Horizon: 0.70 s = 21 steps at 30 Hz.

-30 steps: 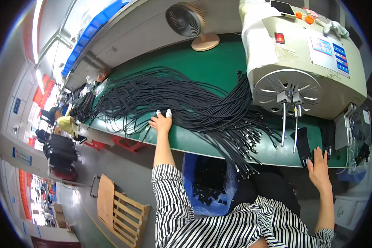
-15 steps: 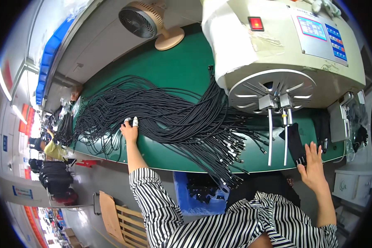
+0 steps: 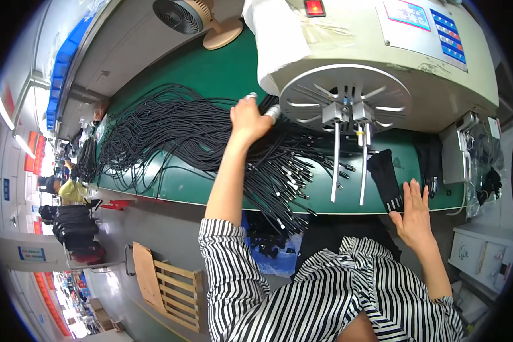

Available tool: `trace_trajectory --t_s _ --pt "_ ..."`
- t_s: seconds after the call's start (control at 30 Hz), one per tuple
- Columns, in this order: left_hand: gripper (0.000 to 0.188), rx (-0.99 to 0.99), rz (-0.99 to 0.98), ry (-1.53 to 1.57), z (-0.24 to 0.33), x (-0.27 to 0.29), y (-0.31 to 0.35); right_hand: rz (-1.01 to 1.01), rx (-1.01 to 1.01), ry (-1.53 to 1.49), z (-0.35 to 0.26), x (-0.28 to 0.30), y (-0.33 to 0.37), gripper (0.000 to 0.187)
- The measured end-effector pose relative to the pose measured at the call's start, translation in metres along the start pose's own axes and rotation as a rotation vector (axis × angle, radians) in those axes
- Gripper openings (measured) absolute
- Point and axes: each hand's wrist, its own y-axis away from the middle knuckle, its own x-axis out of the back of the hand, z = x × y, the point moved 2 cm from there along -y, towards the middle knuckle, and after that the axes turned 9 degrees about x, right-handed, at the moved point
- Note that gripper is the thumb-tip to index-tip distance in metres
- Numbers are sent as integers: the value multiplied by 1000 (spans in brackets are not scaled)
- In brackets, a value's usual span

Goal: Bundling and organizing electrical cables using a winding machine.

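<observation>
A large bundle of black cables [image 3: 171,128] with silvery connector ends lies across the green table. My left hand [image 3: 249,121] is over the bundle's right part, close to the slotted metal disc [image 3: 302,94] of a winding machine. Its thumb and forefinger wear white covers and are spread apart; the other fingers are partly hidden. Two metal prongs [image 3: 334,165] stick out from the disc toward me. At the table's front edge my right hand [image 3: 415,219] is open, fingers stretched out, beside a flat black piece [image 3: 385,176] with several silvery bars at its near end.
The machine's cream housing [image 3: 347,40] overhangs the table at the right, with a white cloth [image 3: 276,45] on its left side. A fan [image 3: 179,16] stands at the back. Below the edge sits a blue bin [image 3: 276,263] of black parts; a wooden pallet [image 3: 176,288] lies lower left.
My left hand has moved right and away from me along the cables, toward the disc. My right hand stays beside the black piece. The whole view has shifted slightly.
</observation>
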Motion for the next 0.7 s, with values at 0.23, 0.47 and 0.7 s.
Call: trace_trajectory --t_s 0.23,0.47,0.7 --pt "86 177 -300 -159 13 -41 -25 57 42 84 -3 -10 5 76" --pt "63 230 -16 43 33 -54 -27 115 23 103 0 -19 10 74" --pt "43 358 283 379 -27 2 -34 124 88 54 -4 -22 10 72"
